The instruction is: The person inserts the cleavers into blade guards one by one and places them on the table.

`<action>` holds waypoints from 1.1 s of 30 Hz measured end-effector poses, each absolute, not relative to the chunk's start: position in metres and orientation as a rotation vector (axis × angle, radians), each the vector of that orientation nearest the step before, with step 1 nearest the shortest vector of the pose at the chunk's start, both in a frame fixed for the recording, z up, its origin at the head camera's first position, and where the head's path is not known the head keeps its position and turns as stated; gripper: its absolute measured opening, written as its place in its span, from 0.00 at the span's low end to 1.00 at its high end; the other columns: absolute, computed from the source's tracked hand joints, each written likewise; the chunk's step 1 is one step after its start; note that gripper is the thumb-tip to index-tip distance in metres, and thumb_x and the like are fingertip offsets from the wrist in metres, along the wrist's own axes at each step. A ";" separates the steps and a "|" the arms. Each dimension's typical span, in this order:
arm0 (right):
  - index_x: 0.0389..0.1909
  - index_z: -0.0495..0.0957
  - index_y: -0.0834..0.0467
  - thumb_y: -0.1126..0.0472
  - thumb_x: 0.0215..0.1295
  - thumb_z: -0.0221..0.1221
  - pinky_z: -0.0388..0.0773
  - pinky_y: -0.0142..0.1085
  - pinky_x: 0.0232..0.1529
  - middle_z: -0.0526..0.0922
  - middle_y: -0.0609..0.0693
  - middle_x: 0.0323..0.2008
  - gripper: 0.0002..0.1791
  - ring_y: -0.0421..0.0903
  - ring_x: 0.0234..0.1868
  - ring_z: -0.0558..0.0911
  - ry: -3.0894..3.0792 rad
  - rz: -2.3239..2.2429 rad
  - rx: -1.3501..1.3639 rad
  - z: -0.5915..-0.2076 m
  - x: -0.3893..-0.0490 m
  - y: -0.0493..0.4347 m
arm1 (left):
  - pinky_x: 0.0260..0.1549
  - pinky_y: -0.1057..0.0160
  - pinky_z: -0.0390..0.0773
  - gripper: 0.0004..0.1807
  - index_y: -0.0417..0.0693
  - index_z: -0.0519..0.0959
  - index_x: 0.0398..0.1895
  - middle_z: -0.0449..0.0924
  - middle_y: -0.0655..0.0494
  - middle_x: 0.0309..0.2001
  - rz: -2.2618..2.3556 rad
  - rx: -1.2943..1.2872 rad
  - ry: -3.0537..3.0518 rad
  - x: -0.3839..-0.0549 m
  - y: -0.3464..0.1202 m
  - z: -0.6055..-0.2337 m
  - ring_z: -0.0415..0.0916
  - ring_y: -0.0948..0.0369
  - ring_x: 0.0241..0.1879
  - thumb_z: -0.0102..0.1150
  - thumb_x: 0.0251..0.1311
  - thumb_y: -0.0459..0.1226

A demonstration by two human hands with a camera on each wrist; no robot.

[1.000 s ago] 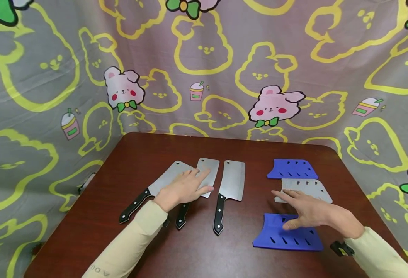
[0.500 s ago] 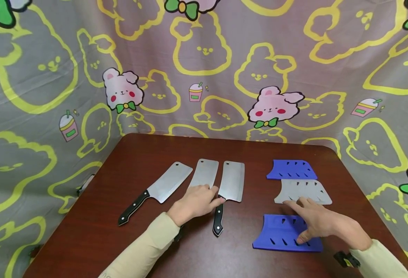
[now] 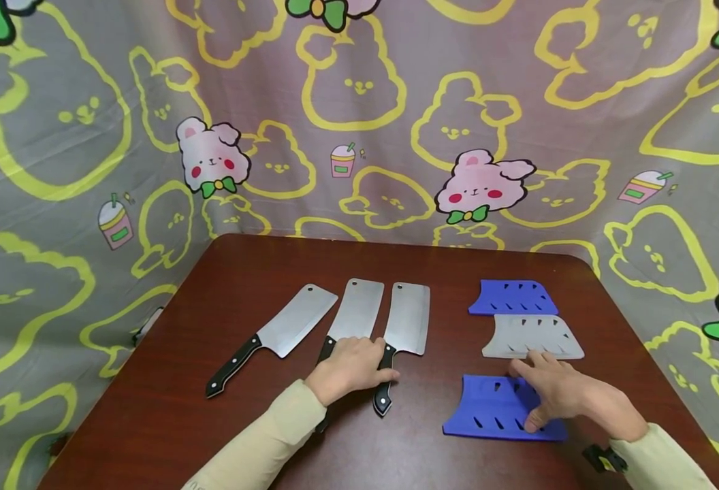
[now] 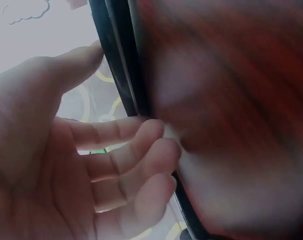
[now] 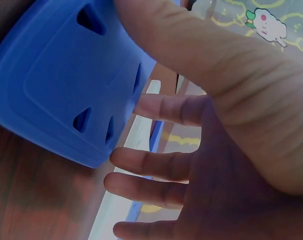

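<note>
My left hand [image 3: 348, 367] is over the black handle of the middle cleaver [image 3: 359, 306], fingers loosely bent and thumb across the right cleaver's handle [image 3: 382, 400]. In the left wrist view a black handle [image 4: 119, 55] passes the thumb tip and fingertips; the thumb stands well apart from the fingers. My right hand [image 3: 558, 391] spreads over the right end of the near blue blade guard [image 3: 481, 414]. Its thumb overlaps the guard's face, and the other fingers reach past the far edge. The right wrist view shows these fingers straight beside the guard [image 5: 66, 75].
A left cleaver [image 3: 298, 323] lies slanted, its blade turned away. Beyond my right hand lie a pale blade guard [image 3: 528, 332] and another blue one [image 3: 506, 298]. All rest on a dark wooden table [image 3: 261, 262] with a patterned curtain [image 3: 396, 150] behind it.
My left hand has moved from over the left and middle blades down to the middle handle, uncovering both blades. My right hand has shifted slightly right and nearer over the near blue guard.
</note>
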State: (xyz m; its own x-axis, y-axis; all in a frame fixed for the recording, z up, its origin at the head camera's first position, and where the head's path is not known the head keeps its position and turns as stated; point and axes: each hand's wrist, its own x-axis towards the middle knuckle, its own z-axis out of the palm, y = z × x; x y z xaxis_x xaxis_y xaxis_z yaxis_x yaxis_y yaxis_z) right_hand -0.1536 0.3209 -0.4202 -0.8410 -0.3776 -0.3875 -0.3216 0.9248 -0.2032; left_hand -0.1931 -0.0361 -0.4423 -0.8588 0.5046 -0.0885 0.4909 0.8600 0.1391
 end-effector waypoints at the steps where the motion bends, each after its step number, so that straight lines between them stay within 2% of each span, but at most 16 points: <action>1: 0.49 0.70 0.47 0.35 0.29 0.75 0.71 0.57 0.46 0.70 0.52 0.45 0.43 0.54 0.49 0.70 2.654 -0.184 -0.504 -0.421 -0.154 0.321 | 0.17 0.63 0.67 0.29 0.47 0.77 0.37 0.76 0.58 0.23 0.160 0.775 2.907 -0.193 -0.035 -0.443 0.72 0.62 0.20 0.59 0.57 0.64; 7: 0.48 0.69 0.50 0.34 0.30 0.74 0.72 0.51 0.44 0.70 0.51 0.45 0.44 0.51 0.47 0.70 2.684 -0.236 -0.552 -0.424 -0.154 0.320 | 0.16 0.63 0.67 0.28 0.46 0.77 0.39 0.73 0.58 0.21 0.111 0.745 2.878 -0.194 -0.034 -0.441 0.68 0.64 0.19 0.59 0.59 0.62; 14: 0.46 0.65 0.54 0.32 0.34 0.72 0.74 0.53 0.47 0.76 0.50 0.45 0.44 0.57 0.52 0.76 2.768 -0.277 -0.529 -0.425 -0.156 0.318 | 0.25 0.58 0.76 0.24 0.41 0.77 0.47 0.83 0.49 0.32 0.124 0.660 2.861 -0.197 -0.033 -0.437 0.80 0.56 0.29 0.59 0.62 0.53; 16: 0.47 0.64 0.55 0.33 0.36 0.72 0.74 0.53 0.47 0.76 0.50 0.45 0.44 0.57 0.52 0.76 2.777 -0.309 -0.519 -0.425 -0.157 0.317 | 0.26 0.57 0.77 0.20 0.42 0.77 0.44 0.84 0.47 0.33 0.162 0.641 2.873 -0.198 -0.035 -0.437 0.81 0.54 0.30 0.60 0.60 0.49; 20: 0.48 0.65 0.56 0.39 0.40 0.74 0.74 0.51 0.44 0.76 0.49 0.43 0.41 0.54 0.48 0.76 2.844 -0.328 -0.540 -0.423 -0.157 0.316 | 0.25 0.56 0.76 0.15 0.44 0.75 0.37 0.82 0.47 0.30 0.225 0.611 2.887 -0.200 -0.038 -0.438 0.80 0.53 0.27 0.61 0.56 0.46; 27: 0.48 0.68 0.56 0.47 0.44 0.76 0.74 0.48 0.41 0.76 0.47 0.38 0.35 0.50 0.43 0.76 2.951 -0.276 -0.563 -0.419 -0.160 0.315 | 0.26 0.55 0.76 0.14 0.44 0.74 0.34 0.82 0.47 0.30 0.250 0.634 2.876 -0.204 -0.042 -0.435 0.80 0.53 0.28 0.62 0.54 0.45; 33: 0.45 0.68 0.56 0.50 0.46 0.76 0.72 0.41 0.37 0.74 0.44 0.33 0.31 0.45 0.38 0.74 2.965 -0.296 -0.606 -0.417 -0.161 0.316 | 0.25 0.58 0.75 0.13 0.46 0.72 0.31 0.80 0.49 0.27 0.360 0.631 2.858 -0.210 -0.048 -0.434 0.77 0.56 0.25 0.61 0.52 0.44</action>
